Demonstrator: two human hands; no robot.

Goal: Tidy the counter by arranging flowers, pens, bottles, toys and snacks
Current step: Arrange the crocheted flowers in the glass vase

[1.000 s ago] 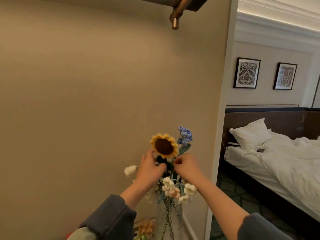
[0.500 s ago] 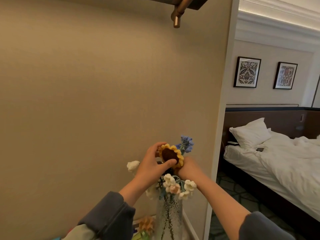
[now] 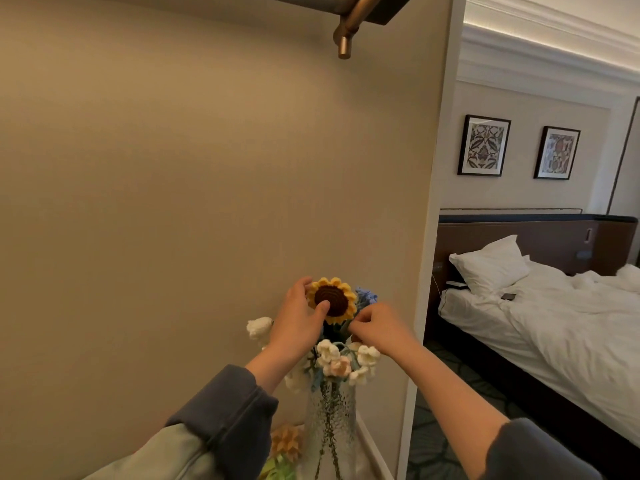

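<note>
A plain beige wall (image 3: 156, 202) fills the left side. From the bottom edge a grey sleeve (image 3: 225, 420) leads up to the left hand (image 3: 298, 323). It pinches the head of a crochet sunflower (image 3: 332, 299), thumb on the dark brown centre and fingers behind the yellow petals. A white crochet bud (image 3: 259, 327) pokes out just left of that hand. The sunflower stands tallest in a bunch of yarn flowers, low in the middle of the view and facing the viewer. A blue bloom (image 3: 367, 296) sits just behind its right edge, and small white and peach blossoms (image 3: 341, 363) cluster beneath. The stems drop into a clear textured glass vase (image 3: 330, 427) close against the wall. The right hand (image 3: 381, 327), fingers curled, pinches at the sunflower just under its head. Further right, past the wall's end, are a bed (image 3: 554, 341) with white linen and framed prints (image 3: 485, 145)
</note>
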